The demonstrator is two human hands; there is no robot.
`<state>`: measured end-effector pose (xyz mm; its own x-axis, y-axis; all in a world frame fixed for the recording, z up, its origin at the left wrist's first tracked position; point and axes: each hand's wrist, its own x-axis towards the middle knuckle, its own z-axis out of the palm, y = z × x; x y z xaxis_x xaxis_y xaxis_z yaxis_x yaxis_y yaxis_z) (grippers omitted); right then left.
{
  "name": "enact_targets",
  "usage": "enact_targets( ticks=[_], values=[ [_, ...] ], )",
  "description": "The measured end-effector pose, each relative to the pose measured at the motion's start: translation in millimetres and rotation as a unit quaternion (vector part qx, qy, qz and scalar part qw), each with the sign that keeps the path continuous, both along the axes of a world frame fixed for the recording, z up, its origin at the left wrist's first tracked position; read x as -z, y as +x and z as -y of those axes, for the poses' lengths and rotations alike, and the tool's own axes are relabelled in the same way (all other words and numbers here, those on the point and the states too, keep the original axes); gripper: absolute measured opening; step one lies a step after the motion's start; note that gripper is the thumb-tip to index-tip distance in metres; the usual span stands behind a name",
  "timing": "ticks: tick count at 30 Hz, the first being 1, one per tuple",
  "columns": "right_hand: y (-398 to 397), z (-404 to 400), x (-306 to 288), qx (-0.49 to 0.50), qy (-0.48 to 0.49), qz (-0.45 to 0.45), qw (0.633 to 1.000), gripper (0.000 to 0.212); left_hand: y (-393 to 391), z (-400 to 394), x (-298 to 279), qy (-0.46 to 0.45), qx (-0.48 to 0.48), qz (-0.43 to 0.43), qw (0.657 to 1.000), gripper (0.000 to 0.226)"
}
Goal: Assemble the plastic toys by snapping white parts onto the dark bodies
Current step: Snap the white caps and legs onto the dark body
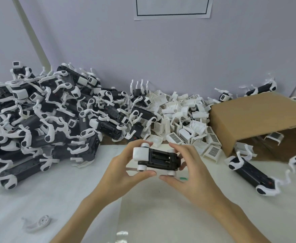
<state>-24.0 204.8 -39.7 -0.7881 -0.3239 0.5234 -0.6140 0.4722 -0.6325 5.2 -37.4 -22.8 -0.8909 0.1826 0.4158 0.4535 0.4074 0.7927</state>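
A dark toy body (161,159) with an open battery bay facing up is held above the white table (56,199), in the middle of the view. A white cap (140,153) sits on its left end and small white round joints show at its corners. My left hand (126,165) grips the left end, thumb under and fingers over the top. My right hand (182,165) grips the right end the same way. A heap of loose white shell parts (182,118) lies just behind the hands.
A big pile of toys with white legs (43,116) fills the left. An open cardboard box (259,118) lies on its side at the right, with a legged toy (252,172) in front. One loose white leg (38,223) lies at the near left.
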Motion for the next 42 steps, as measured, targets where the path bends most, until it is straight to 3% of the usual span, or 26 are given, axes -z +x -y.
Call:
enact_targets(
  ticks=[4, 8, 11, 14, 18, 20, 23, 24, 26, 29, 36, 39, 42],
  values=[
    [-5.6, -5.5, 0.4, 0.012, 0.05, -0.051, 0.997, 0.072, -4.1, 4.5, 8.1, 0.013, 0.025, 0.014, 0.999, 0.074],
    [-6.1, -9.0, -0.5, 0.029, 0.064, -0.078, 0.994, 0.071, -7.2, 4.0, 14.4, -0.077, -0.063, -0.053, 0.994, 0.075],
    [-5.1, -8.6, -2.9, 0.032, 0.049, -0.104, 0.993, 0.07, -8.8, 2.7, 18.4, -0.104, -0.115, -0.074, 0.985, 0.059],
    [-4.1, -8.4, -3.8, 0.031, 0.037, -0.107, 0.993, 0.07, -8.5, -1.1, 19.0, -0.035, -0.09, -0.005, 0.995, 0.046],
    [-4.7, -8.6, -3.1, 0.023, 0.03, -0.114, 0.993, 0.069, -5.8, -3.7, 17.0, -0.013, -0.064, 0.034, 0.997, 0.042],
    [-4.7, -8.7, -4.4, 0.032, 0.028, -0.116, 0.992, 0.07, -1.2, -9.2, 9.4, 0.074, -0.033, 0.092, 0.992, 0.042],
    [-3.2, -6.9, -9.2, 0.045, 0.021, -0.123, 0.991, 0.069, 0.2, -15.4, 1.7, 0.223, 0.006, 0.175, 0.959, 0.044],
    [-1.7, -4.9, -10.8, 0.042, -0.002, -0.101, 0.994, 0.072, -0.4, -16.4, 1.4, 0.242, 0.012, 0.182, 0.953, 0.039],
    [4.9, 2.1, -14.3, 0.01, -0.101, 0.03, 0.994, 0.087, -1.1, -18.3, 3.6, 0.247, 0.027, 0.177, 0.952, 0.033],
    [12.0, 13.3, -15.8, 0.016, -0.233, 0.236, 0.943, 0.091, 0.5, -21.8, 10.5, 0.245, 0.031, 0.152, 0.957, 0.035],
    [6.7, 7.6, -17.7, 0.017, -0.213, 0.293, 0.932, 0.072, -2.3, -25.5, 17.8, 0.354, 0.028, 0.146, 0.923, 0.036],
    [8.6, 10.6, -12.9, 0.007, -0.215, 0.264, 0.94, 0.064, -0.8, -26.8, 17.0, 0.307, -0.016, 0.118, 0.944, 0.045],
    [8.1, 9.4, -9.2, -0.002, -0.228, 0.226, 0.947, 0.071, 0.2, -24.0, 15.1, 0.281, -0.024, 0.102, 0.954, 0.05]
  ],
)
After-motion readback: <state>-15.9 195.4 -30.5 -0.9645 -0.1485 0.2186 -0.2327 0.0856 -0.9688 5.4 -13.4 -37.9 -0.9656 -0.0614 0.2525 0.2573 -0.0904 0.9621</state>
